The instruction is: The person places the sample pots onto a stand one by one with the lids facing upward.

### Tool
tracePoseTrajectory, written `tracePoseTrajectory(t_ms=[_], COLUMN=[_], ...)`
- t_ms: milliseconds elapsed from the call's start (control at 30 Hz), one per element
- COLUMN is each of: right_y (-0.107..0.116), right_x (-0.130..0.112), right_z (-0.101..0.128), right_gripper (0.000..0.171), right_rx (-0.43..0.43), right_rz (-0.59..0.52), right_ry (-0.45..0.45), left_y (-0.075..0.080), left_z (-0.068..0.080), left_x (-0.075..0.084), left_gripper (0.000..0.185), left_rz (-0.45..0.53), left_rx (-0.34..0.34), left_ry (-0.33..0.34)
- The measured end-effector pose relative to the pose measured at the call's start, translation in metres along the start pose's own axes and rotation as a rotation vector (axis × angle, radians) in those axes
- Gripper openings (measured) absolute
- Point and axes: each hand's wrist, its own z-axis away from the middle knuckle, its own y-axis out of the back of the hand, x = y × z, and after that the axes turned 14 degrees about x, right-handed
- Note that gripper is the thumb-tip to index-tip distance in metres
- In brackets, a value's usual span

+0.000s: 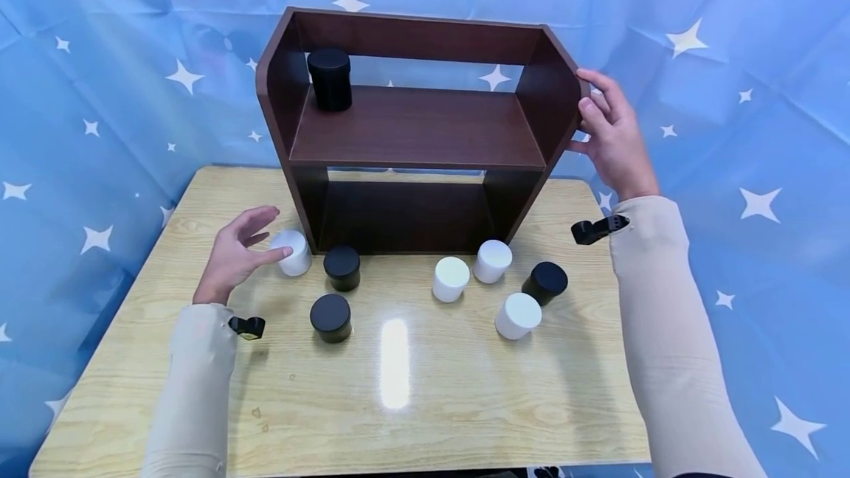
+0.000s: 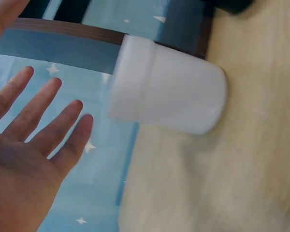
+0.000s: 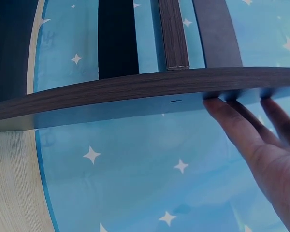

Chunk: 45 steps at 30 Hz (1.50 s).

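Observation:
My left hand (image 1: 237, 251) hovers just left of a white lidded jar (image 1: 292, 254), fingers spread. In the left wrist view its fingers stay apart from that white jar (image 2: 166, 87). My right hand (image 1: 614, 131) touches the outer right side of a dark brown two-tier shelf (image 1: 425, 124). The right wrist view has the fingertips (image 3: 212, 104) against the side panel (image 3: 135, 89). One black jar (image 1: 330, 80) stands at the left of the upper tier.
On the wooden table (image 1: 438, 404), two black jars (image 1: 341, 268) stand front left of the shelf. Several white jars (image 1: 451, 279) and another black jar (image 1: 546, 283) stand front right. A blue star-patterned cloth (image 1: 757, 131) hangs behind.

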Motion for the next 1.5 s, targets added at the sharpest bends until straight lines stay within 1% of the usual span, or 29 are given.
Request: tracePoseTrajectory(t_ms=[67,233,333,433,567,700,967,1233,1400,1500], right_y=[0.0,0.0,-0.001,-0.002,-0.001,-0.001,-0.003,0.0,-0.002,-0.002], right_x=[0.0,0.001,0.002,0.002,0.001,0.001,0.003,0.001,0.001,0.001], right_z=[0.0,0.001,0.001,0.001,0.001,0.001,0.001,0.002,0.002,0.002], right_gripper=[0.049,0.048,0.048,0.049,0.049,0.049,0.048,0.048,0.048,0.048], right_rx=[0.001,0.007,0.004,0.002,0.006,0.007,0.005,0.021,0.011,0.012], right_rz=[-0.001,0.001,0.005,0.009,0.011,0.01,0.019,0.026,0.024,0.025], right_ry=[-0.003,-0.007,-0.006,-0.001,0.006,0.007,-0.004,0.01,0.002,0.004], left_y=[-0.002,-0.008,-0.01,-0.011,-0.014,-0.017,-0.021,-0.026,-0.027,-0.027], left_z=[-0.002,-0.005,-0.004,-0.004,-0.006,-0.009,-0.012,-0.015,-0.014,-0.014], left_x=[-0.007,-0.022,-0.026,-0.027,-0.028,-0.03,-0.036,-0.036,-0.039,-0.04], left_gripper=[0.079,0.086,0.088,0.09,0.091,0.091,0.087,0.081,0.078,0.077], left_rz=[-0.01,-0.01,-0.012,-0.025,-0.059,-0.097,-0.18,-0.183,-0.19,-0.186], left_rx=[-0.009,-0.06,-0.078,-0.092,-0.105,-0.101,-0.107,-0.114,-0.118,-0.113], left_ry=[0.008,0.055,0.085,0.102,0.093,0.079,0.063,0.044,0.071,0.07])
